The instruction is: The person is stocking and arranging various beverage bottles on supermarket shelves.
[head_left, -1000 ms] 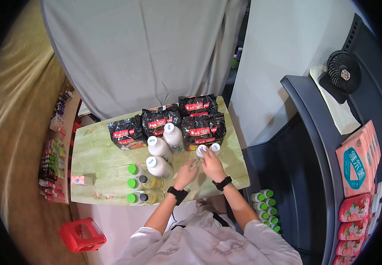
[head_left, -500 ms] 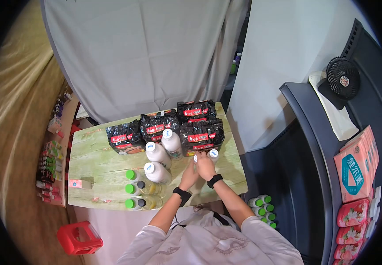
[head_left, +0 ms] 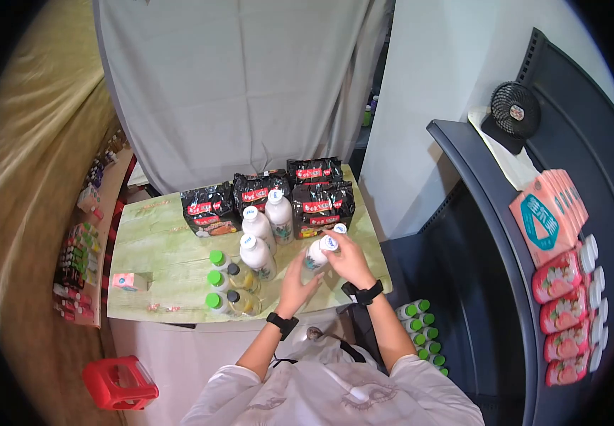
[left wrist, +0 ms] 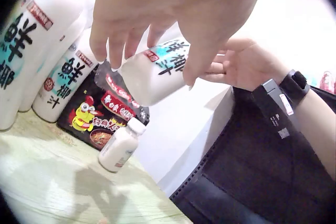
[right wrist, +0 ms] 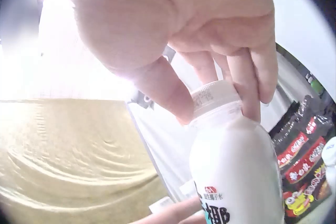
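My right hand (head_left: 349,264) pinches the capped top of a white coconut drink bottle (left wrist: 157,79), thumb on one side and fingers on the other. This bottle hangs tilted above the table, its base toward my left hand (head_left: 295,290). The left fingers (left wrist: 116,45) extend fairly straight beside its lower part, with the thumb overlapping it in the left wrist view. In the right wrist view its white cap (right wrist: 215,98) shows between the right thumb and fingers. A smaller white bottle (left wrist: 119,148) stands on the table just beyond, partly hidden by the right hand in the head view.
Several large white bottles (head_left: 257,255) stand left of my hands, beside green-capped bottles (head_left: 216,279) and dark-capped yellowish ones (head_left: 244,304). Black noodle packs (head_left: 324,206) line the table's (head_left: 161,245) back. A pink box (head_left: 131,282) lies at left; a dark shelf unit (head_left: 474,184) rises at right.
The right hand has raised the white bottle off the table and tipped it. The left hand has drawn away from the right one and spread beside the bottle's lower part. The head view has shifted slightly.
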The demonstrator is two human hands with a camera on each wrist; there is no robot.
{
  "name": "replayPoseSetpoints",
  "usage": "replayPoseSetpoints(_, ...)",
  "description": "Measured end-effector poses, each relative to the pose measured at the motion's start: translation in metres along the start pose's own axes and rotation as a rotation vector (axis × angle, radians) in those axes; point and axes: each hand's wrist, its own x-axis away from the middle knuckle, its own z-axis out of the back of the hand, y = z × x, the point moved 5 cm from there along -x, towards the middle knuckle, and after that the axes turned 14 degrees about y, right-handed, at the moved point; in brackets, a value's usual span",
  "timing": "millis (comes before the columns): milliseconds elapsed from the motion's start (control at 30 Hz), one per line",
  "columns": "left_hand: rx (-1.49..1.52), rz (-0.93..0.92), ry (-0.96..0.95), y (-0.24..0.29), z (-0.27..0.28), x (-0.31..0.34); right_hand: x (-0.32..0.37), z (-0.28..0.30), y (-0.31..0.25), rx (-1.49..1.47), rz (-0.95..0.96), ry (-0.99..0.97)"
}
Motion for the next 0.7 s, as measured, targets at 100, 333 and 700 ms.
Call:
replayPoseSetpoints(100,0.025,-0.028,0.0,0.037,0.03,0.016,0.021,0.027,-0.046,-0.155,-0.079,0.023)
replayPoseSetpoints(333,0.179,-0.043,-0.089,0.115,0.083,0.076,0.111,0.09,-0.125,-0.446,-0.13,0.099)
replayPoseSetpoints(700,0.352,-0.111,-0.3,0.225,0.119,0.231,0.316,0.194,-0.219,-0.588,-0.269,0.386)
